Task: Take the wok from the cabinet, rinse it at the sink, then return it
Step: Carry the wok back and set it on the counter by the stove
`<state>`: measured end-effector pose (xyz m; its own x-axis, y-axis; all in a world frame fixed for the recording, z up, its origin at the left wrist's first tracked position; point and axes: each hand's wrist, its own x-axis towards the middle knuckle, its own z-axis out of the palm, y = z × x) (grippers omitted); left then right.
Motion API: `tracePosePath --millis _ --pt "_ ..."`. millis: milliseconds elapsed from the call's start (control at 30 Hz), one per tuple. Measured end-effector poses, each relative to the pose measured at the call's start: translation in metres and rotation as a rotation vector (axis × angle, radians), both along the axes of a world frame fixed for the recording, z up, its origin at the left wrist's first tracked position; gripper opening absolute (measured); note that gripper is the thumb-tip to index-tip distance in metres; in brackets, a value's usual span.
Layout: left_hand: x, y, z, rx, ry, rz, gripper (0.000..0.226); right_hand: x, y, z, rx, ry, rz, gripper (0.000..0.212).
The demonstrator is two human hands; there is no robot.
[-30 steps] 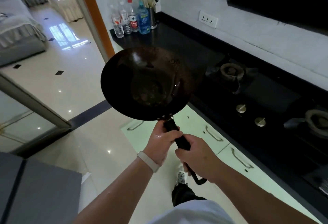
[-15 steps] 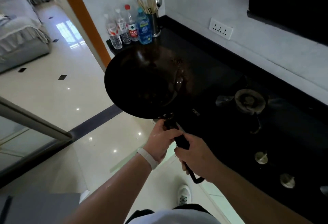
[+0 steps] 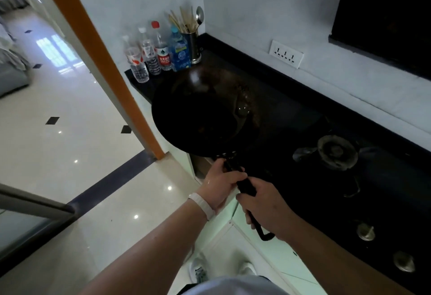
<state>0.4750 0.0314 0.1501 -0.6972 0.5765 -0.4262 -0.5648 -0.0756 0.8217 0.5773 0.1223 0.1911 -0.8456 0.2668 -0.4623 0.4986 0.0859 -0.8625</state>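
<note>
Left hand [image 3: 221,186] curled tight round the handle [image 3: 245,185] just behind the wok [image 3: 200,112], white band [image 3: 202,204] at the wrist; right hand [image 3: 265,208] gripping the same handle farther back, near its hooked end. Wok held in the air, bowl up, over the front edge of the dark desk [image 3: 291,112], left of the burner [image 3: 335,152]. At the desk's far corner, bottles [image 3: 161,49] beside a utensil cup [image 3: 194,45]. Socket [image 3: 286,53] on the white wall, two knobs [image 3: 366,231] at the right, glossy pale floor [image 3: 58,154] beyond an orange door frame [image 3: 93,45].
</note>
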Motion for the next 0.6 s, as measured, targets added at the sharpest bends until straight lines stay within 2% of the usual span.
tracePosePath --millis 367,600 --pt "-0.066 0.007 -0.025 0.025 -0.101 -0.187 0.024 -0.054 -0.022 -0.019 0.119 -0.08 -0.169 0.004" --pt "-0.097 0.042 -0.045 -0.025 -0.098 -0.265 0.027 -0.083 0.008 -0.038 0.069 -0.097 -0.236 0.005"
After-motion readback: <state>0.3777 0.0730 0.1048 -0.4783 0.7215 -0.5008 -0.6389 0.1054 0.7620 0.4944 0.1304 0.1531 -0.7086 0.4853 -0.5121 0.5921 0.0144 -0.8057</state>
